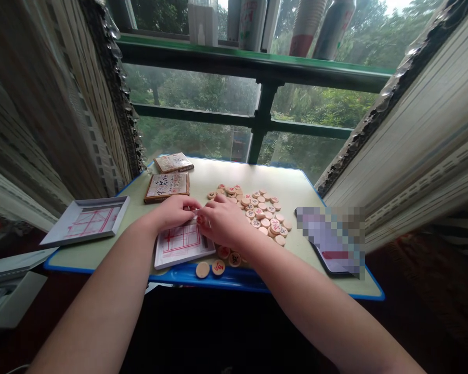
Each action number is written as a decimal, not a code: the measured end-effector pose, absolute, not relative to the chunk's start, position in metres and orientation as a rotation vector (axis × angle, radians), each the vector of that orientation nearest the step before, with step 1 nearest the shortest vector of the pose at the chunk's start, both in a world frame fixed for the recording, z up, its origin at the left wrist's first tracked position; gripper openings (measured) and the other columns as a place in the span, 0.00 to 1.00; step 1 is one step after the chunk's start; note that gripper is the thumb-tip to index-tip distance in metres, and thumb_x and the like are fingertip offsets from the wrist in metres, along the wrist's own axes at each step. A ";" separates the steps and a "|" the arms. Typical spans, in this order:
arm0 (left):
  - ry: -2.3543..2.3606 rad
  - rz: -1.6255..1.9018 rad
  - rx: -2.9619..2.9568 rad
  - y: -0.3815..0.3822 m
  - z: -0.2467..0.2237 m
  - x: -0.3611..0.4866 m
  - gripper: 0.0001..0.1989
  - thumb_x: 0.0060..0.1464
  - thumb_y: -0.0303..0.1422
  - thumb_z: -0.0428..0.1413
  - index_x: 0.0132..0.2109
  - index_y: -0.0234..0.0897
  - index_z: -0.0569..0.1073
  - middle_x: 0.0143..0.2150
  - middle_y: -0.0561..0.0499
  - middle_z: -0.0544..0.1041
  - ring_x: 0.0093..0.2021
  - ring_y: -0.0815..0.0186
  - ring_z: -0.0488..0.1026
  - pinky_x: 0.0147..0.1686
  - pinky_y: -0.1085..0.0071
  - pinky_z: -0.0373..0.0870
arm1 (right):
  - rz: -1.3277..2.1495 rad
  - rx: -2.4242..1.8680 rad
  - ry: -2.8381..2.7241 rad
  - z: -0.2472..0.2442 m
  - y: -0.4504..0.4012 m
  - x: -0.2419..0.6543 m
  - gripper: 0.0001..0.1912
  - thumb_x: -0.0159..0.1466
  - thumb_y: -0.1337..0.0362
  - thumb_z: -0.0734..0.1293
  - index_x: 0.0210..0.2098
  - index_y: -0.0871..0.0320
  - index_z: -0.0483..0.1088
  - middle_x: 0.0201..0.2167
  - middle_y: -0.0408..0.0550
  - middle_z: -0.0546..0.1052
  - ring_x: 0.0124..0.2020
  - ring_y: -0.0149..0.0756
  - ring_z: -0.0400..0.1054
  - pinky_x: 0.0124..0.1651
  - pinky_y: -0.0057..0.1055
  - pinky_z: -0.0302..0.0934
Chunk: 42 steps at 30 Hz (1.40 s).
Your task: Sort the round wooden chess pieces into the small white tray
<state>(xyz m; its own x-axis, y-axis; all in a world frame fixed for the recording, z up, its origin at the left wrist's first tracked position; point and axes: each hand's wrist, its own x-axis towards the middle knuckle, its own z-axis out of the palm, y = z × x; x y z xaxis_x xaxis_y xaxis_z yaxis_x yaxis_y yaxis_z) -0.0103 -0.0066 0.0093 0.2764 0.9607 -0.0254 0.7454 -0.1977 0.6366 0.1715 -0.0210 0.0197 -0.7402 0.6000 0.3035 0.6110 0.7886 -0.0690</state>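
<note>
A shallow white box [184,259] with red lines printed inside lies near the table's front edge. Over its far side is my left hand [174,210], fingers bent inward and thumb close to them; whatever is between them is hidden. My right hand [228,221] meets it at the box's far right corner. Under its bent fingers shows a Chinese chess piece [200,220] with a red mark, apparently pinched. Many round wooden Chinese chess pieces [265,223] lie heaped beyond and right of my right hand. A blank piece [203,269] and a red-marked piece [218,267] rest at the front edge.
Another shallow box part [117,221] with red lines sits at the table's left. Two decorated flat boxes [167,187] [174,162] are at the back left. A phone [329,244], partly pixelated, lies at the right edge. Curtains [405,119] flank the window; cans and cups stand on its ledge.
</note>
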 end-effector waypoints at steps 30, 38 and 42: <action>1.485 0.515 1.904 -0.008 0.012 -0.012 0.16 0.38 0.29 0.50 0.34 0.34 0.78 0.31 0.50 0.78 0.34 0.61 0.71 0.34 0.70 0.65 | -0.095 -1.125 -2.621 0.019 -0.023 0.166 0.12 0.60 0.59 0.63 0.36 0.58 0.75 0.38 0.54 0.73 0.41 0.44 0.60 0.45 0.38 0.57; 1.510 0.457 1.948 -0.011 0.018 -0.009 0.15 0.39 0.28 0.50 0.34 0.34 0.78 0.31 0.50 0.77 0.32 0.63 0.70 0.32 0.71 0.64 | -0.044 -1.160 -2.602 0.017 -0.020 0.161 0.11 0.58 0.59 0.64 0.32 0.56 0.76 0.34 0.51 0.74 0.41 0.44 0.61 0.44 0.36 0.56; 1.482 0.482 1.934 -0.009 0.016 -0.010 0.14 0.40 0.28 0.50 0.34 0.34 0.78 0.31 0.51 0.77 0.32 0.64 0.71 0.34 0.71 0.65 | -0.091 -1.220 -2.575 0.016 -0.019 0.157 0.11 0.58 0.59 0.63 0.32 0.58 0.75 0.34 0.53 0.74 0.41 0.45 0.61 0.43 0.37 0.56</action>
